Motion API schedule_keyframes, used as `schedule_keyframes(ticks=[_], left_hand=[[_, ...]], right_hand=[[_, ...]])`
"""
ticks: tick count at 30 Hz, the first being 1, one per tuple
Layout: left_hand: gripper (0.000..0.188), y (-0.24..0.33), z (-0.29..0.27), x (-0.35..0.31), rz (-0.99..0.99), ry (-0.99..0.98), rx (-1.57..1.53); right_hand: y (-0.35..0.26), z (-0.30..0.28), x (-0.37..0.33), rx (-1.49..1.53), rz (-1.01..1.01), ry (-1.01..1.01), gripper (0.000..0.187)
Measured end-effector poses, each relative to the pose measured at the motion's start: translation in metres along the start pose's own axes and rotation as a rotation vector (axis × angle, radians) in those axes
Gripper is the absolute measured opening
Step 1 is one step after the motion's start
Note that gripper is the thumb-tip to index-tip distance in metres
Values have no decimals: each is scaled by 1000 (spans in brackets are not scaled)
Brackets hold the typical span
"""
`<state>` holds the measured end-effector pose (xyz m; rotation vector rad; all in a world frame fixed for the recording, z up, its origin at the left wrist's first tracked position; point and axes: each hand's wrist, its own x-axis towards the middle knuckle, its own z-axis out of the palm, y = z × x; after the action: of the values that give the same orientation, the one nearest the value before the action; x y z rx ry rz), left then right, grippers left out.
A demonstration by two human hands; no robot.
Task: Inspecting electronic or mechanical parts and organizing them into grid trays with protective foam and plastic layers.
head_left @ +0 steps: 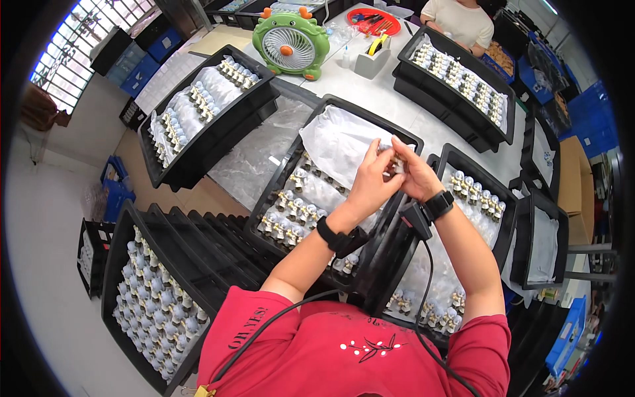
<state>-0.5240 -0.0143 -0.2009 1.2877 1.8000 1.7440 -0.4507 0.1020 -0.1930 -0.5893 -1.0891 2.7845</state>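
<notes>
My left hand [372,180] and my right hand [418,175] meet over the middle black tray [266,210], fingers closed around a small figurine [395,163]. Most of it is hidden by my fingers; white and gold-brown bits show. Beneath my hands, a white liner sheet [334,140] covers the far part of that tray, and rows of small figurines [297,210] with pale blue-grey round tops stand nearer me. Close by on the right, another black tray [456,153] holds more such figurines [476,192] in rows on clear plastic.
Further black trays of figurines stand at the left [165,182], lower left [132,218] and far right [486,135]. On the table are a green fan [291,43], a tape dispenser [374,59] and a red tool tray [374,21]. A co-worker [460,23] sits across. A cable [428,278] hangs from my right wrist.
</notes>
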Motion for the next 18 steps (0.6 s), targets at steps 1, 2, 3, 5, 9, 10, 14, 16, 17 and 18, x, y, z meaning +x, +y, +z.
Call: schedule_keyframes(ticks=[1, 2, 3, 5, 9, 10, 14, 16, 17, 18], left_hand=[[43, 9, -4, -8, -76, -57, -59], [44, 12, -8, -16, -21, -87, 1], [44, 14, -11, -22, 33, -117, 61], [43, 24, -12, -34, 17, -171, 53], [36, 39, -18, -49, 68, -210, -51], [36, 36, -20, -51, 4, -188, -116], [32, -18, -35, -58, -216, 181, -328], [41, -37, -51, -43, -512, 356, -599], [44, -61, -59, -35, -572, 407, -642], [47, -90, -64, -28, -627, 461, -686]], right_hand=[[4, 2, -10, 26, -2, 61, 24], [9, 5, -20, 52, -4, 121, 24], [11, 12, -31, 74, -8, 183, 22], [13, 14, -47, 131, 41, 195, 19], [21, 5, -74, 155, -25, 131, 18], [20, 0, -84, 154, -29, 155, 18], [15, -20, -128, 67, -41, 207, 18], [11, -27, -153, -103, -32, 447, 19], [13, -37, -163, -172, -16, 485, 19], [16, -50, -171, -244, -3, 518, 19]])
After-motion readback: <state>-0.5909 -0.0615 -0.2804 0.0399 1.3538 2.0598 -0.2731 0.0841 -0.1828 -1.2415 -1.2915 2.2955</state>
